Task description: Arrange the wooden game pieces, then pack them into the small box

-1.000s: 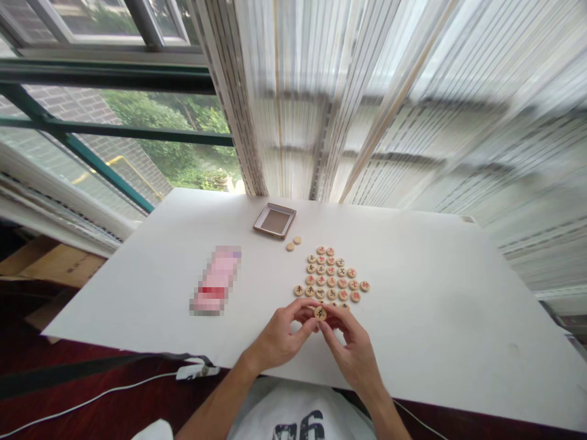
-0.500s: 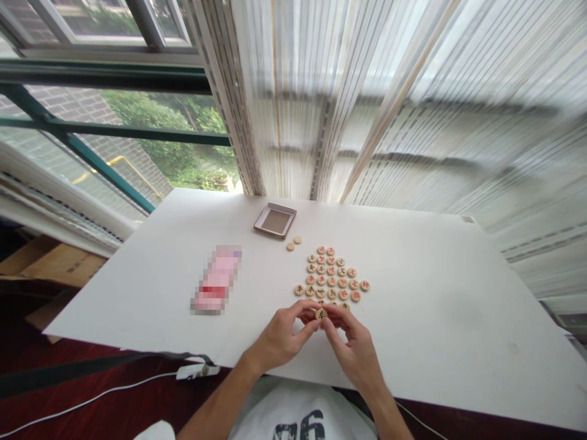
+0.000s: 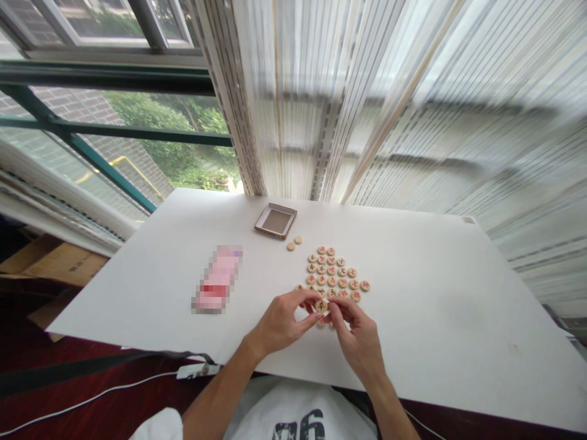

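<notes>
A round wooden Chinese chess piece [image 3: 321, 307] with a black character sits between my two hands over the near part of the piece group. My left hand [image 3: 283, 325] pinches it from the left, thumb and fingers curled in. From the other side, the fingertips of my right hand [image 3: 360, 336] close on its right edge. Beyond the hands, rows of flat chess pieces [image 3: 342, 282] with red and black characters lie face up, close together. My fingers partly cover the nearest rows. Just below them, a red-marked piece [image 3: 321, 322] peeks out.
Two blank-faced discs [image 3: 298, 240] lie beyond the rows, near a shallow square tray [image 3: 293, 223]. A pixelated pink strip [image 3: 216, 278] is on the white table [image 3: 435, 318] to the left. A power strip [image 3: 197, 371] sits by the near edge. Curtain [image 3: 298, 122] and window stand behind.
Both hands have shifted slightly away from me with the black-marked piece, over the near rows. The right hand's wrist has moved a little right. Red-marked pieces now show beneath the fingers.
</notes>
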{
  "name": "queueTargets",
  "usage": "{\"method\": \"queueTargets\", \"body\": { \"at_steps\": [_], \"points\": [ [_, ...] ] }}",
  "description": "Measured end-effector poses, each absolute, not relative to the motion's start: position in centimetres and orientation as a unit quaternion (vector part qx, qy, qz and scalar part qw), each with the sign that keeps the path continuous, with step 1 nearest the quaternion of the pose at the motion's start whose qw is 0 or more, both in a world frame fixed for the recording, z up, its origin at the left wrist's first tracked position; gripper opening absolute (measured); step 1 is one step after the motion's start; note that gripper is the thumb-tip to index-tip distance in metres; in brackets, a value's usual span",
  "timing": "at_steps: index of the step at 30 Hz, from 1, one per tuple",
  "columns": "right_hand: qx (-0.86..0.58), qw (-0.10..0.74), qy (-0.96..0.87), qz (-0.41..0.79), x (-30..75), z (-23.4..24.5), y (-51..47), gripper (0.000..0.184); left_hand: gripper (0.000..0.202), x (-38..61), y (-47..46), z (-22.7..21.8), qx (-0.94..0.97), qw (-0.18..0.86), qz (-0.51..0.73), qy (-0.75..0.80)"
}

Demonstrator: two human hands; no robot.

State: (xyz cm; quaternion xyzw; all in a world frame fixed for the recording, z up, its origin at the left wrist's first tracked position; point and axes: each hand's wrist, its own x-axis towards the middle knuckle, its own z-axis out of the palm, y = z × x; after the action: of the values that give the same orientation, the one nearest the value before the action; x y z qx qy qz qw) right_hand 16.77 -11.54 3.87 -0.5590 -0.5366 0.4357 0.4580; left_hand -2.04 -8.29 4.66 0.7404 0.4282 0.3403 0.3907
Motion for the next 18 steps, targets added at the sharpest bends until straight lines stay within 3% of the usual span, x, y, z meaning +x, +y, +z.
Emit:
{"method": "queueTargets", "body": {
  "at_steps": [9, 18],
  "points": [
    [-0.624, 0.487, -0.508, 0.339, 21.0, 2.8, -11.1, 0.028, 0.024, -4.2, -1.5, 2.2, 0.767, 0.179, 0.337, 0.516],
    [-0.718, 0.473, -0.434, 0.268, 25.5, -0.1, -11.2, 0.038, 0.026, -4.2, -0.5, 0.3, 0.777, 0.138, 0.297, 0.537]
  ]
}}
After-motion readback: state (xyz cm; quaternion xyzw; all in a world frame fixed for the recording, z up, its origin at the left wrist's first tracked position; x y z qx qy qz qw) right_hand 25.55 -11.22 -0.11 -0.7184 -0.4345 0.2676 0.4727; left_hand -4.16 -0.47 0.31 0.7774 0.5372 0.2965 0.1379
